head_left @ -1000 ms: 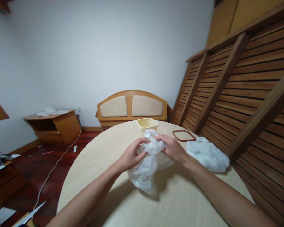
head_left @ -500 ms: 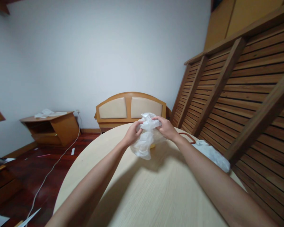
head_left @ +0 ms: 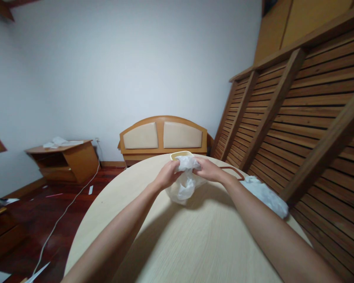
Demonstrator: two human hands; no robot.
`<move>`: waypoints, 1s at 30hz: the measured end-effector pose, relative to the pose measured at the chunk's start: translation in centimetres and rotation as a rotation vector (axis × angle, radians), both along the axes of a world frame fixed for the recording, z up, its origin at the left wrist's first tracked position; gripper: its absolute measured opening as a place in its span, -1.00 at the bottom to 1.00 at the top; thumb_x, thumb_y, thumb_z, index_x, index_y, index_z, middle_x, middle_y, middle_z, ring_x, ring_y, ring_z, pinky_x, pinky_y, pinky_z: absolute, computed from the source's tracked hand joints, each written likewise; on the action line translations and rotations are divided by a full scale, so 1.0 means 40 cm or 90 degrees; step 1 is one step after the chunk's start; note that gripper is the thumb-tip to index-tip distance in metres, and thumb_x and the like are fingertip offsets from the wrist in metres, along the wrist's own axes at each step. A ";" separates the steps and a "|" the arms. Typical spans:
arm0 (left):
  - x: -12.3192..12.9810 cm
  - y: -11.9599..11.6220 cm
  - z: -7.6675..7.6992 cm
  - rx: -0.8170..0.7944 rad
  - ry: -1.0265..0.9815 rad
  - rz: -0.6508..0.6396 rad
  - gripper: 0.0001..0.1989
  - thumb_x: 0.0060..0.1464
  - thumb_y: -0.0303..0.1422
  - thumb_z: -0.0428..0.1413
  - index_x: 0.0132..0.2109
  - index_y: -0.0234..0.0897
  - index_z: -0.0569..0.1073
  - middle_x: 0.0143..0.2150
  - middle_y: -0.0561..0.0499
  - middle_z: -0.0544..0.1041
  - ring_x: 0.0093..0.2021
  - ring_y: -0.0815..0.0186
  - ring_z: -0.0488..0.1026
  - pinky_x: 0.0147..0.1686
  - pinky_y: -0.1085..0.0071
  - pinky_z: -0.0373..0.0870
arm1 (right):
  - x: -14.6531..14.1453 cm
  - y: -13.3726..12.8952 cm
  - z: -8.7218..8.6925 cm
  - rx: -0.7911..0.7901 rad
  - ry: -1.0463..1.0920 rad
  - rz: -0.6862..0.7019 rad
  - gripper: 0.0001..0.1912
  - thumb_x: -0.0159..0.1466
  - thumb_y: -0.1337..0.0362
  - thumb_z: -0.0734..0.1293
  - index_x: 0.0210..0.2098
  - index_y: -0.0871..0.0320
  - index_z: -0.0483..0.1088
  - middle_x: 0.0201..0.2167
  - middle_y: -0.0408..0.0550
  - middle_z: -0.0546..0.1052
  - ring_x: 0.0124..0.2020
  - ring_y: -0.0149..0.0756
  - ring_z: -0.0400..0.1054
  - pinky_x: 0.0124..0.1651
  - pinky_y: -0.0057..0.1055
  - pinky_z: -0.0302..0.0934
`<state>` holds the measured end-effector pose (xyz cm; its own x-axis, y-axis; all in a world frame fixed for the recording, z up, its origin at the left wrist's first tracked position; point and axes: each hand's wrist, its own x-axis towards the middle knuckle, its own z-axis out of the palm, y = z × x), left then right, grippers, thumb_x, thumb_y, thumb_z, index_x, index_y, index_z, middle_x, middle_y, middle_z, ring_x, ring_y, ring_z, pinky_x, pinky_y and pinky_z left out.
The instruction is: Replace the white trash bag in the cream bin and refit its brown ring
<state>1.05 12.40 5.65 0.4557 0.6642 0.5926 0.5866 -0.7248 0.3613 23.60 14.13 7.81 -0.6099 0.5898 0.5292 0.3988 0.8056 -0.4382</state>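
Observation:
Both my hands grip the bunched top of a thin white plastic bag (head_left: 185,188) over the far part of the round table (head_left: 212,236). On its left side my left hand (head_left: 168,173) pinches the film, with the thumb turned inward. My right hand (head_left: 208,169) holds the opposite side. Just behind the gathered plastic shows the pale yellow rim of a container (head_left: 181,153); its lower part is hidden by the bag and my hands. I cannot tell how far the bag surrounds it.
At the table's right edge lies another whitish plastic bag (head_left: 265,196), with a brown loop-shaped handle (head_left: 234,169) beside it. Slatted wooden panels (head_left: 318,118) lean along the right. A headboard (head_left: 163,135) stands behind the table, and a low cabinet (head_left: 73,157) is at left.
My hands have come down and slightly nearer with the bunched plastic. The container's yellow rim now shows behind it, where the raised bag mostly covered it before.

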 end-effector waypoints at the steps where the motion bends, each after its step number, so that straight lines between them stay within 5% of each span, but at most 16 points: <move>1: 0.003 -0.014 0.000 0.004 0.011 0.005 -0.83 0.17 -0.40 0.14 -0.08 -0.28 0.50 -0.04 -0.11 0.59 -0.06 0.14 0.48 0.04 0.23 0.37 | 0.006 -0.011 0.006 -0.010 -0.012 0.002 -0.71 0.12 0.43 0.33 -0.15 0.20 0.49 -0.15 0.04 0.60 -0.12 -0.10 0.46 0.00 -0.24 0.30; 6: 0.013 -0.106 0.002 0.061 0.116 0.020 -0.92 0.18 -0.38 0.14 -0.19 -0.27 0.49 -0.13 -0.09 0.59 -0.07 0.13 0.47 0.03 0.23 0.36 | 0.047 -0.091 0.050 -0.079 -0.084 0.023 -0.70 0.11 0.39 0.36 -0.15 0.19 0.51 -0.19 -0.03 0.61 -0.15 -0.12 0.47 -0.04 -0.27 0.32; 16: 0.013 -0.242 -0.004 0.129 0.255 -0.042 -0.85 0.16 -0.49 0.11 -0.15 -0.19 0.50 -0.09 -0.05 0.60 0.05 0.18 0.47 0.35 0.09 0.03 | 0.102 -0.201 0.102 -0.257 -0.135 0.055 -0.38 0.07 0.22 0.50 0.14 0.11 0.46 0.01 -0.02 0.57 -0.03 -0.10 0.47 0.00 -0.30 0.36; 20: 0.002 -0.253 -0.006 0.140 0.277 -0.060 -0.86 0.15 -0.47 0.10 -0.17 -0.18 0.50 -0.10 -0.05 0.59 0.03 0.19 0.47 0.37 0.10 0.00 | 0.121 -0.197 0.108 -0.216 -0.136 0.040 -0.53 0.13 0.13 0.47 0.02 0.09 0.54 -0.04 -0.01 0.59 -0.08 -0.12 0.48 0.00 -0.27 0.36; 25: -0.005 -0.252 -0.009 0.146 0.284 -0.061 -0.88 0.16 -0.46 0.07 -0.23 -0.18 0.49 -0.18 -0.03 0.60 -0.04 0.21 0.49 0.37 0.11 0.03 | 0.107 -0.163 0.091 -0.055 -0.122 -0.052 -0.62 0.04 0.31 0.47 -0.11 0.09 0.56 0.32 0.05 0.29 0.34 0.05 0.15 0.39 -0.06 -0.01; 30: -0.019 -0.248 -0.030 0.154 0.276 -0.073 -0.85 0.15 -0.45 0.10 -0.13 -0.20 0.49 -0.11 -0.05 0.60 0.02 0.21 0.50 0.37 0.14 0.04 | 0.084 -0.149 0.072 -0.077 -0.126 -0.026 -0.63 0.06 0.43 0.38 -0.11 0.11 0.55 0.39 0.04 0.21 0.38 0.00 0.12 0.41 -0.08 -0.05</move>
